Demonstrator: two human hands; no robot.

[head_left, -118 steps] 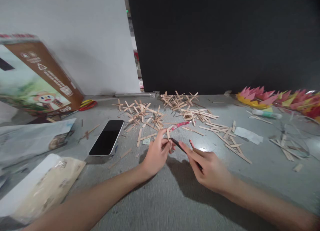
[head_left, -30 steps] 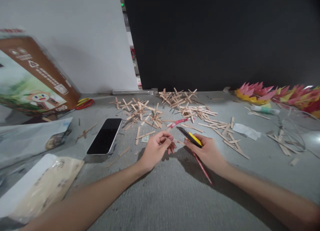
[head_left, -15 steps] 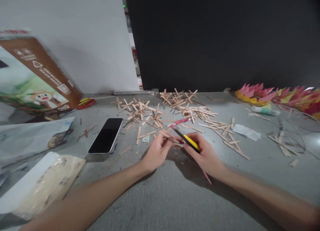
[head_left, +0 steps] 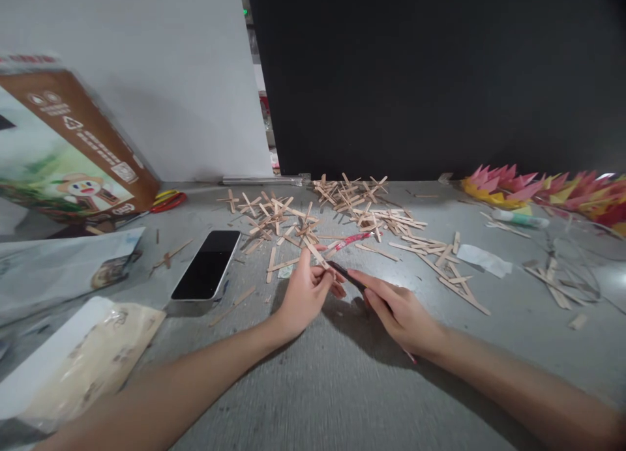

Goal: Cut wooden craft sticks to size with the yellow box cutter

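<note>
Knife tip at wooden stick, both hands busy over the grey table

Stick first: the wooden stick (head_left: 314, 251) is flat, pale, plain tan and narrow, slanting up and away to the left from the fingertips, its far end overlapping the heap from where I stand. Knife (head_left: 348, 277): slim and dark, mostly black on the side I see, tip pointing at the stick's near end. Tip and stick look to meet there; whether the edge bites in is too small to tell.

Positions: stick sits at the left hand (head_left: 304, 293), pinched between thumb and fingers, the other fingers curled under; anything else inside that hand is hidden. Right hand (head_left: 405, 315) is closed around the knife, index finger stretched along it, so the stick lies beyond the knife tip, to the left of this hand. Hands are near each other, apart, above the table (head_left: 274, 392). A thin red piece (head_left: 412, 358) pokes out under the right hand, mostly covered.

Around: heap of crossed sticks (head_left: 274, 213) just past the left hand, red strip (head_left: 356, 240) beyond the knife, loose sticks (head_left: 447, 259) farther out on the right, phone (head_left: 208, 265) lying dark-screened on the left
</note>
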